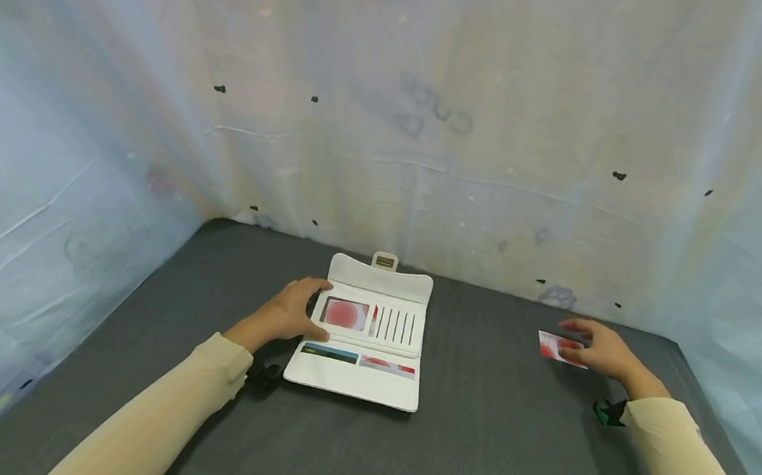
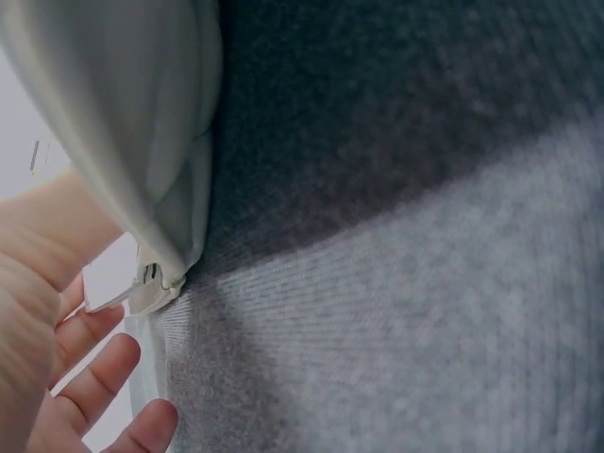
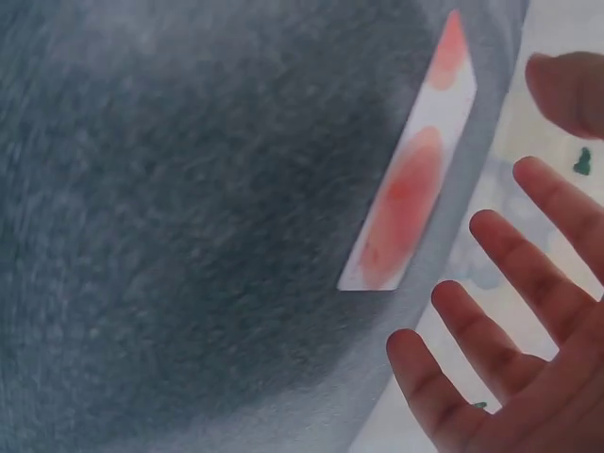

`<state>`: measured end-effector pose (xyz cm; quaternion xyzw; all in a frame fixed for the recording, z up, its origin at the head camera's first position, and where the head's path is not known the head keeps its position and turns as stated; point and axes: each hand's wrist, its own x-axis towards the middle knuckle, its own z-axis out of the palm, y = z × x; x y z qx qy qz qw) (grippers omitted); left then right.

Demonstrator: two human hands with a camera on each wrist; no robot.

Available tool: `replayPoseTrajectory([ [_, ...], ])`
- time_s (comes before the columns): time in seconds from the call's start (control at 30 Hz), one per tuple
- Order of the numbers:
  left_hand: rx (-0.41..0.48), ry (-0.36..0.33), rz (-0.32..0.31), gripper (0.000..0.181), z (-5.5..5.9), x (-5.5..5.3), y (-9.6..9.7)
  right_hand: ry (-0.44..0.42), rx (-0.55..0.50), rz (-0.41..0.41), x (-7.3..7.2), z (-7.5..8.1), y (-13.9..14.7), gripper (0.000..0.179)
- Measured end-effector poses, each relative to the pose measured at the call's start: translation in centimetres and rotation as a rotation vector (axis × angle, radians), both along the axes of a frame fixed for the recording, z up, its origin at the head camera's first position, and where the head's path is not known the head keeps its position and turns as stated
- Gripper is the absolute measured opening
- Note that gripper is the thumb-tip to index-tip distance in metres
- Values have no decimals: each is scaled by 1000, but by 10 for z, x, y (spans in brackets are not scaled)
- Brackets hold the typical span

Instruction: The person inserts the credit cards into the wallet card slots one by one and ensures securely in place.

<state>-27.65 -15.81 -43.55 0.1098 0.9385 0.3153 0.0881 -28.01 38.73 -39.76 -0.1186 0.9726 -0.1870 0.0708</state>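
Observation:
A white wallet (image 1: 351, 379) lies unfolded on the dark cloth, with cards in its slots and a red-and-white picture (image 1: 345, 314) in its window. My left hand (image 1: 290, 309) touches its left edge, thumb and index finger apart. From the left wrist view, the wallet's edge (image 2: 142, 123) rises beside the palm, and the other fingers (image 2: 104, 373) are loose and spread. Far to the right, my right hand (image 1: 604, 351) is above a red-and-white card (image 1: 548, 344). The right wrist view has that card (image 3: 406, 203) flat on the cloth, with the fingers spread and apart from it.
A dark grey cloth (image 1: 471, 436) covers the table, and a stretch of it separates the wallet from the card. Pale patterned sheeting (image 1: 472, 122) hangs behind the table and at both sides. The wallet's clasp tab (image 1: 384, 261) points toward the back sheeting.

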Motion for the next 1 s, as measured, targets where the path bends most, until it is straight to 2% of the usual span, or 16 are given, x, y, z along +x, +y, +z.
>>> replayPoseTrajectory([
  [0.43, 0, -8, 2, 92, -1, 1, 1, 3, 69, 32, -7, -16, 12, 57],
  [0.67, 13, -12, -4, 93, -2, 1, 0, -21, 104, 1, -6, -15, 10, 56],
  [1.0, 8, 2, -5, 93, -3, 1, 0, -16, 96, -5, -5, -15, 8, 49],
])
